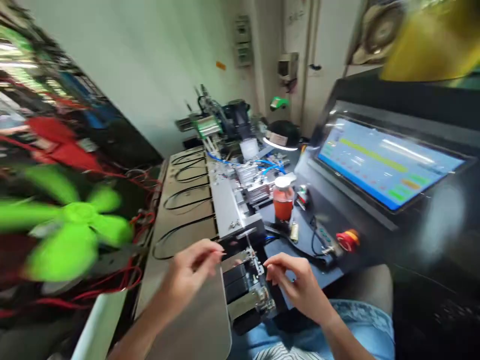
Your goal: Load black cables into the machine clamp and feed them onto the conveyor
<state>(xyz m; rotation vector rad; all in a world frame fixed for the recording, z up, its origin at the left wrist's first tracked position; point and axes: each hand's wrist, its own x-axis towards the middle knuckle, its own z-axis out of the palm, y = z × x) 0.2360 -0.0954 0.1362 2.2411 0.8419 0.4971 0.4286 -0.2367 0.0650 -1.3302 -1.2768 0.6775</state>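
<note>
My left hand (pixel 193 270) is raised over the beige work surface (pixel 202 315), thumb and fingers pinched together. Whatever lies between those fingertips, if anything, is too small to make out. Close to the right side of a small metal mechanism (pixel 258 272) is my right hand (pixel 296 282), its fingers curled into a pinch. Its fingertips hide anything they hold, and I cannot tell whether they touch the mechanism. Black blocks (pixel 236 280) sit on the mechanism's left side, between my two hands.
A bottle of red-orange liquid (pixel 283 205) stands beyond my right hand, near a red emergency-stop button (pixel 348 240). To the right is a touchscreen (pixel 386 160). A green fan (pixel 80 215) is at the left. Black cables (pixel 187 200) loop over the bench; a ring lamp (pixel 281 137) stands behind.
</note>
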